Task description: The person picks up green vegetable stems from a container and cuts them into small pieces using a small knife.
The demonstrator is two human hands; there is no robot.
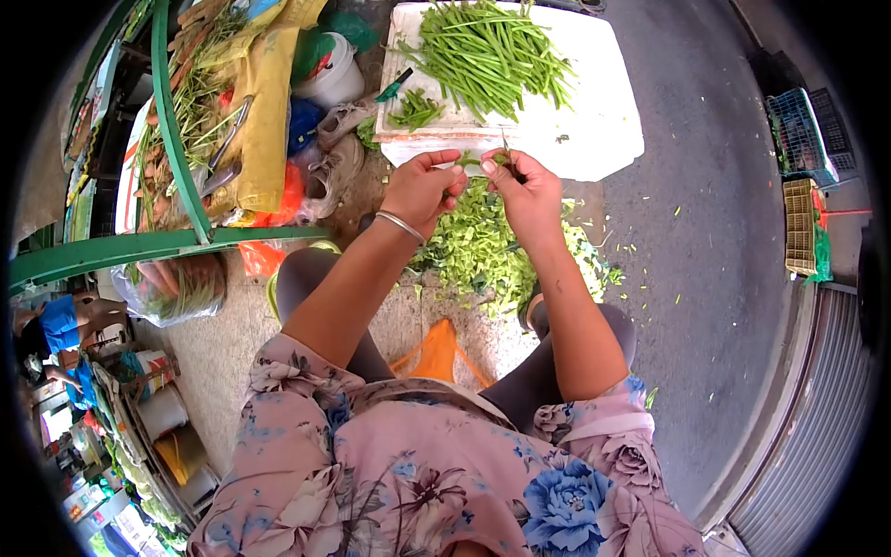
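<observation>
My left hand (422,190), with a bracelet at the wrist, pinches one end of a short green stem piece (471,161). My right hand (526,190) closes on the other end, and a thin knife blade (505,141) sticks up from its fingers. Both hands are in front of the white foam box (603,121). On the box lie a large pile of green stems (492,56), a small heap of short pieces (417,110) and a green-handled tool (393,85). Below my hands, cut green leaves and trimmings (478,246) cover the ground.
A green metal frame (176,139) stands at the left beside yellow sheeting (271,130), a white bucket (336,79) and shoes (332,176). A plastic bag (176,288) lies below. Crates (800,139) line the right side. Another person (63,325) is at the far left.
</observation>
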